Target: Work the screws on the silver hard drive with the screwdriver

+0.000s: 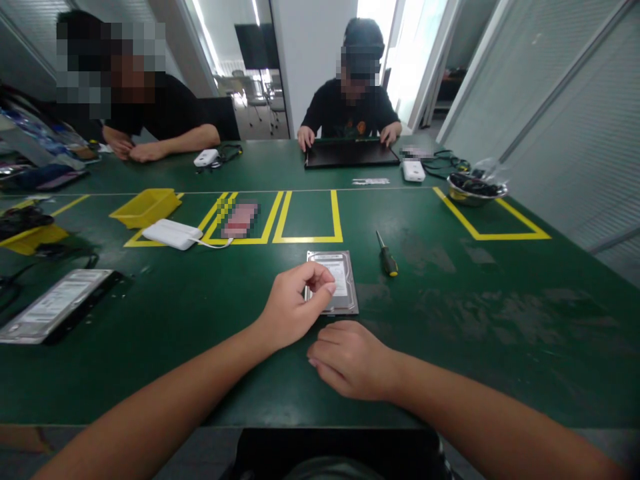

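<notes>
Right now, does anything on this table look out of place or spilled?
The power bank lies askew, straddling the yellow tape outline. Dull patches mark the table at right: wear or residue, I can't tell.

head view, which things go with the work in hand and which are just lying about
Likely part of the work:
hard drive, partly hidden by the left hand
screwdriver, nearby but untouched

Probably just lying about:
white device with white cable
yellow tray
metal bowl
labelled metal unit at far left
</notes>
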A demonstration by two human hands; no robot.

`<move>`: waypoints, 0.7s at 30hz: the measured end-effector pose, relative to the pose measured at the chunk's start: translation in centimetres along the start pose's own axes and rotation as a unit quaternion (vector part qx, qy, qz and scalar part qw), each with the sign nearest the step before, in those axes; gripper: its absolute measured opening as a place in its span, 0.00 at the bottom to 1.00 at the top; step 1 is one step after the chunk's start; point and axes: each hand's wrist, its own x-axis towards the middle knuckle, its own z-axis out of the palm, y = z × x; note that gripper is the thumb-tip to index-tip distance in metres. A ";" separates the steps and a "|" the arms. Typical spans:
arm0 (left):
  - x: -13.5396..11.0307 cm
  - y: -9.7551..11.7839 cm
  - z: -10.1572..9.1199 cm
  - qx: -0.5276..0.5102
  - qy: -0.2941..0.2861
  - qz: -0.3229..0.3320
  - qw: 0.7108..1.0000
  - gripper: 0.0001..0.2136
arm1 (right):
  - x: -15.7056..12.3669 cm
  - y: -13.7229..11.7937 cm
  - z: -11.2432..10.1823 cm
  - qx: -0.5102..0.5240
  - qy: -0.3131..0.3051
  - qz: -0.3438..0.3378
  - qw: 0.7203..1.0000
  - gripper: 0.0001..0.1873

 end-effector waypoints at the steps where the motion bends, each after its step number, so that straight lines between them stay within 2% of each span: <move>1: 0.2 0.1 0.3 -0.030 0.002 -0.015 0.999 0.04 | 0.0 0.0 0.0 -0.003 -0.004 -0.002 1.000 0.11; 5: 1.0 0.0 1.2 -0.072 0.030 -0.021 0.997 0.04 | -0.1 -0.1 -0.1 -0.011 -0.014 -0.008 1.000 0.11; 12: 0.9 -1.7 0.8 0.038 0.077 0.031 0.996 0.04 | -0.1 -0.1 0.0 -0.008 -0.020 -0.004 1.000 0.11; 16: 0.5 -3.2 0.4 0.085 0.092 0.027 0.992 0.05 | -0.1 0.0 0.1 -0.002 -0.025 -0.003 1.000 0.10; 21: 0.5 -4.4 0.4 0.086 0.100 0.003 0.991 0.06 | -0.1 0.0 0.2 0.002 -0.027 -0.001 1.000 0.10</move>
